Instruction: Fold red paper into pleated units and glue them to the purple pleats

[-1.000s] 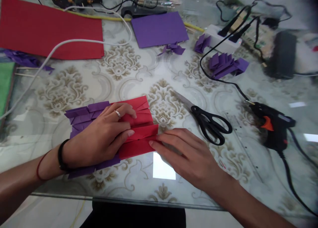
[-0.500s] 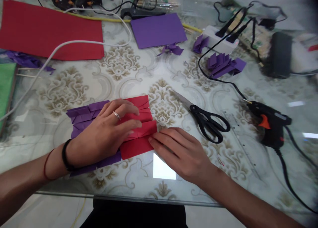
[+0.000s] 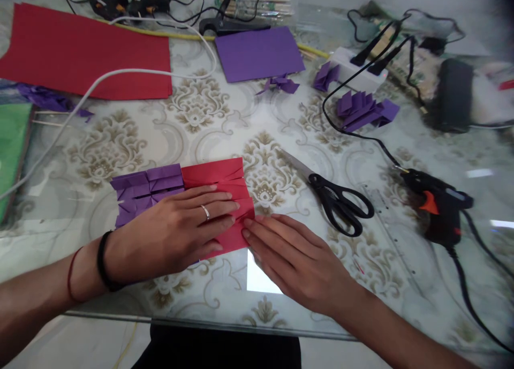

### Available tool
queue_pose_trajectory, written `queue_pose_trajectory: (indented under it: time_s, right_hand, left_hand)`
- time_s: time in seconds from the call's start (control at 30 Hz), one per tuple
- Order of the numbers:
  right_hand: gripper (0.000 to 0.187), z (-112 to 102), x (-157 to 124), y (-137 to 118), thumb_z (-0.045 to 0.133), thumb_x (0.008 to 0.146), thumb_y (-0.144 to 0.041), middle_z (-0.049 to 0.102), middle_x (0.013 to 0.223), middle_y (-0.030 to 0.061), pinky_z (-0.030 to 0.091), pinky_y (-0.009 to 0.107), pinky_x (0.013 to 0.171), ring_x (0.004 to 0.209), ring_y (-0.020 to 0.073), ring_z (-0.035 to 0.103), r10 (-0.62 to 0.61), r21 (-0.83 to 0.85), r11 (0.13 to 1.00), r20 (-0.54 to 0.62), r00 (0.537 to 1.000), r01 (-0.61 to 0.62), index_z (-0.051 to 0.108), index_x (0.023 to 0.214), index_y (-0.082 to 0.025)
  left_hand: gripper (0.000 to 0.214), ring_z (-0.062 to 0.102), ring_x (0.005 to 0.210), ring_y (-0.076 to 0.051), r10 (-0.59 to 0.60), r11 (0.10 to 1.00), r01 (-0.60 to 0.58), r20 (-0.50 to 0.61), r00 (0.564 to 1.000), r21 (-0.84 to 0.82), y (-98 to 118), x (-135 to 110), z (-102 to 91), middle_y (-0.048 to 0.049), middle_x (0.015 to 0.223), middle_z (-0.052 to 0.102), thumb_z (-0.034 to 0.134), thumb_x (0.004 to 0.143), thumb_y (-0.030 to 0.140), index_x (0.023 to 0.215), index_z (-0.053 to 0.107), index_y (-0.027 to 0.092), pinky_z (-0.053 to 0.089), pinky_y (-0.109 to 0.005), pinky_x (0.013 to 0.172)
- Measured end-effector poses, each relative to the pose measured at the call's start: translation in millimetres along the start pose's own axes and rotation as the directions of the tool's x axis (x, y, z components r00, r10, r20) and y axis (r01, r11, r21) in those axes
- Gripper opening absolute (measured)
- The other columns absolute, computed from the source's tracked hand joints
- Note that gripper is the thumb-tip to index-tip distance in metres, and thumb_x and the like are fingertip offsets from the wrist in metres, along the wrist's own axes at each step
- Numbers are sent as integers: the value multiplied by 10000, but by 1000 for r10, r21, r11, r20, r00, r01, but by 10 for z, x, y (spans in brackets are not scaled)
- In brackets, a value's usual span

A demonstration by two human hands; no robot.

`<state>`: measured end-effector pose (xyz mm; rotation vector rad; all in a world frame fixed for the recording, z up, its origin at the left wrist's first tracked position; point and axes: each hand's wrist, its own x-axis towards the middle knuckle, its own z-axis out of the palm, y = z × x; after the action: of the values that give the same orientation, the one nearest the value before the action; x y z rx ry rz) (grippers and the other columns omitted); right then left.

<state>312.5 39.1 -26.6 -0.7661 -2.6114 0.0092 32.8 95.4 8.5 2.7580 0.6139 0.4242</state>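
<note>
A pleated paper piece lies on the glass table, its left half purple (image 3: pixel 146 189) and its right half red (image 3: pixel 217 177). My left hand (image 3: pixel 172 232) lies flat over its near part, fingers stretched out and pressing down, a ring on one finger. My right hand (image 3: pixel 297 259) lies flat beside it on the right, fingertips touching the red paper's near right corner. Neither hand grips anything.
Black scissors (image 3: pixel 341 203) lie just right of the paper, a black glue gun (image 3: pixel 436 208) with its cord farther right. Red sheet (image 3: pixel 88 50), purple sheet (image 3: pixel 259 53), folded purple pieces (image 3: pixel 363 109), a white cable (image 3: pixel 100 80) and a power strip (image 3: pixel 361 69) lie behind. The table edge (image 3: pixel 201 321) is near.
My left hand slid toward me and flattened over the paper's near edge, uncovering the purple pleats. My right hand shifted slightly left against the red corner.
</note>
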Motion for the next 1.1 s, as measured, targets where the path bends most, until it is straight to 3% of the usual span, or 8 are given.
queue_pose_trajectory:
  time_s: [0.2, 0.4, 0.63, 0.77, 0.87, 0.97, 1.1]
  right_hand:
    - [274, 23, 31, 27, 587, 1033, -114, 753, 1375, 113, 492, 482, 1212, 1349, 293, 645, -1, 55, 998, 49, 999, -2, 748, 1250, -61]
    - [335, -8, 57, 64, 535, 1062, -151, 730, 1423, 74, 473, 487, 1207, 1363, 272, 620, -3, 58, 998, 108, 994, -3, 704, 1344, -84]
    - [433, -7, 33, 95, 473, 1084, -183, 602, 1586, 53, 400, 507, 1217, 1463, 263, 503, -15, 24, 1000, 217, 976, 10, 589, 1496, -113]
    - [483, -3, 36, 96, 431, 1105, -207, 499, 1672, 19, 308, 511, 1260, 1484, 258, 464, -15, 15, 1000, 274, 962, 11, 501, 1579, -144]
    - [468, -12, 62, 86, 409, 1126, -241, 508, 1665, 8, 173, 482, 1327, 1478, 237, 472, -1, 17, 1000, 271, 963, -4, 510, 1574, -148]
    - [461, -19, 91, 79, 429, 1133, -295, 556, 1629, 12, 18, 445, 1364, 1490, 229, 470, 12, 36, 999, 249, 968, -21, 537, 1552, -136]
    - [446, -15, 119, 95, 525, 1108, -400, 623, 1568, 23, -8, 465, 1374, 1573, 260, 386, 9, 118, 992, 221, 975, -36, 627, 1463, -150]
  left_hand:
    - [191, 649, 1373, -259, 36, 999, -37, -68, 997, -7, 61, -34, -148, -73, 1311, 774, 608, 1078, 249, 1221, 687, 150, 527, -434, 1199]
    - [292, 673, 1345, -226, 29, 998, -27, -31, 999, 52, 126, -243, -189, -118, 1290, 785, 594, 1075, 261, 1289, 676, 80, 461, -399, 1262]
    - [500, 372, 1603, -252, 36, 997, -45, 164, 986, 55, 135, -452, -167, -147, 1644, 517, 516, 1106, 338, 1527, 545, 70, 252, -426, 1359]
    - [576, 318, 1627, -270, 44, 997, -55, 217, 975, 46, 116, -480, -154, -137, 1713, 410, 519, 1095, 417, 1587, 492, 119, 204, -450, 1365]
    - [636, 337, 1619, -273, 31, 999, -40, 243, 969, 34, 106, -488, -129, -118, 1723, 396, 529, 1087, 453, 1637, 422, 151, 208, -460, 1361]
    - [697, 380, 1598, -276, 22, 1000, -21, 228, 973, -4, 122, -445, -186, -152, 1689, 447, 516, 1083, 505, 1633, 400, 93, 256, -452, 1346]
    - [496, 529, 1501, -250, 0, 998, 10, 146, 989, -67, 180, -243, -386, -154, 1553, 615, 410, 1121, 409, 1448, 598, 86, 413, -394, 1263]
